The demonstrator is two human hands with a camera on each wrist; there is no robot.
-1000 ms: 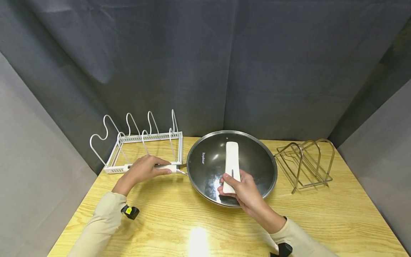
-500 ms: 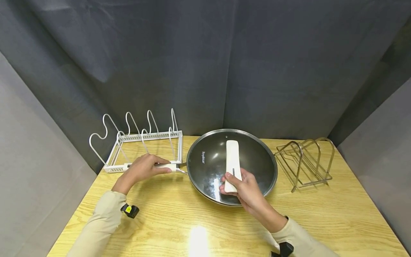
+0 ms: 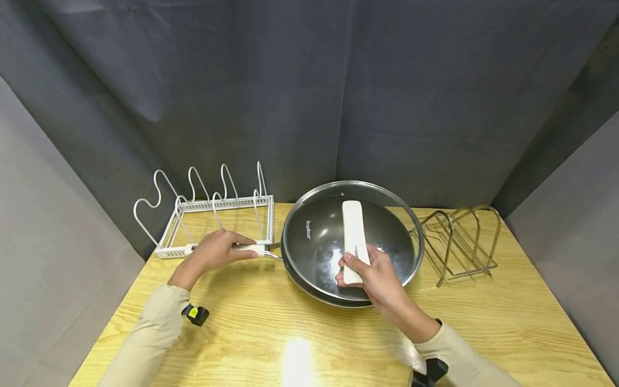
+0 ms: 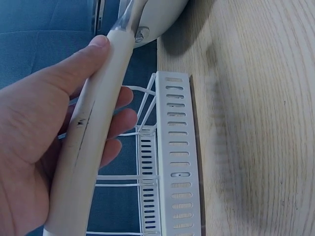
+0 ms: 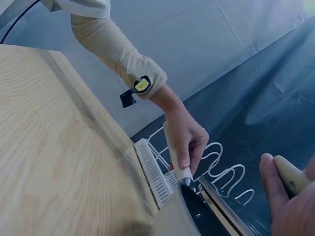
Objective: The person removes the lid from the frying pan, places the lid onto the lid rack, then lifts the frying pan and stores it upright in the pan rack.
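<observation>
My left hand (image 3: 215, 252) grips the white handle of a wok (image 3: 309, 290). In the left wrist view the thumb lies along the wok handle (image 4: 96, 118) and the fingers curl round its other side. A glass lid (image 3: 319, 258) with a metal rim is over the wok, its far and right edges lifted off it. The right hand (image 3: 382, 277) holds the lid's long white knob (image 3: 354, 226) at its near end, thumb on top. The wok's pale outside (image 4: 157, 19) shows in the left wrist view. Only part of the right hand (image 5: 290, 206) shows in the right wrist view.
Behind the left hand stands a white pan rack (image 3: 271, 217) with several wire loops. A bronze-coloured wire rack (image 3: 468, 273) stands right of the wok. Dark curtains (image 3: 242, 97) close off the back of the wooden table (image 3: 242, 344).
The right hand has raised the lid and shifted it slightly to the right, so a gap now shows between lid and wok. The left hand keeps its hold on the wok handle.
</observation>
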